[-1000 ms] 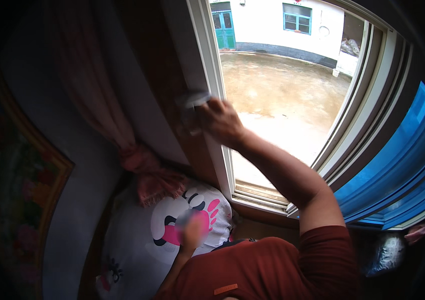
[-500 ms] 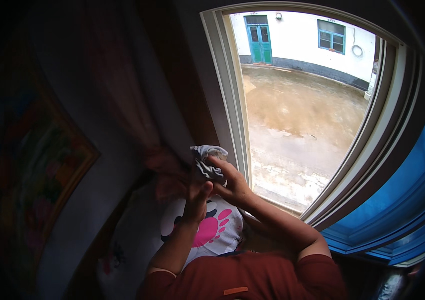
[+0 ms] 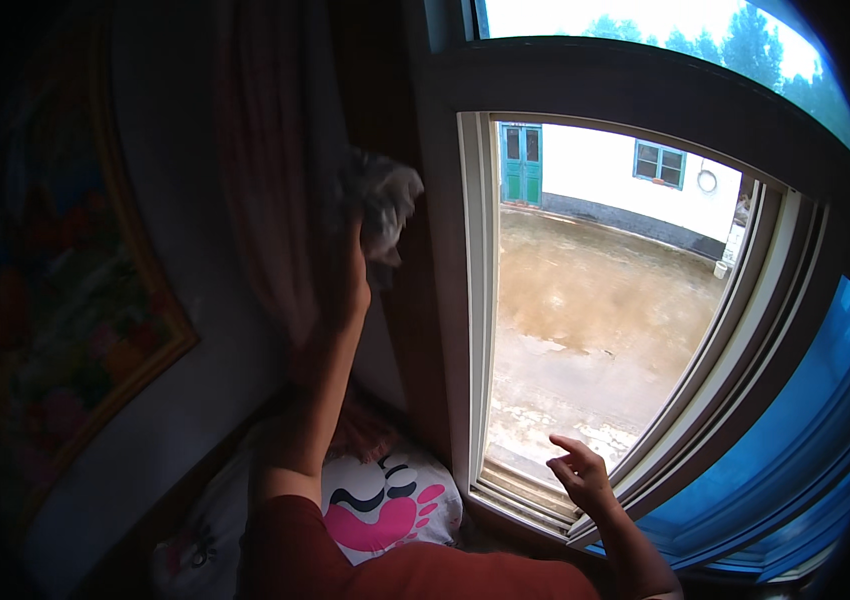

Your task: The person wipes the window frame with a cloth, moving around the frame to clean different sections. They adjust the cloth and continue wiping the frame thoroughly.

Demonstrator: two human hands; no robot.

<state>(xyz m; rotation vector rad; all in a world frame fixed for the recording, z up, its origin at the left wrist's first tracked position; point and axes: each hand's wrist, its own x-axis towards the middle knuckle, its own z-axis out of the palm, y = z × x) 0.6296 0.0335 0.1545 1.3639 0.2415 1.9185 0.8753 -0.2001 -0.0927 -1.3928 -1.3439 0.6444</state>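
Note:
My left hand (image 3: 358,262) is raised high with the arm stretched out, closed on a crumpled grey-white cloth (image 3: 391,205). The cloth is held in front of the dark brown upright strip (image 3: 407,310) between the pink curtain and the window; whether it touches the strip I cannot tell. Shadow and the cloth hide most of the left fingers. Lower down on the right, my right hand (image 3: 583,476) is empty, its fingers loosely bent and apart, close to the bottom of the window frame (image 3: 475,300).
A pink curtain (image 3: 265,180) hangs at the left, beyond a framed colourful picture (image 3: 180,335). White fabric with a pink paw print (image 3: 380,520) lies below me. Blue panes (image 3: 745,470) stand at the right. Outside are a yard (image 3: 595,290) and a white building (image 3: 585,155).
Both hands were together at the cloth. The left hand has carried it up and to the left, while the right hand has let go and moved down and right. The view has tilted upward.

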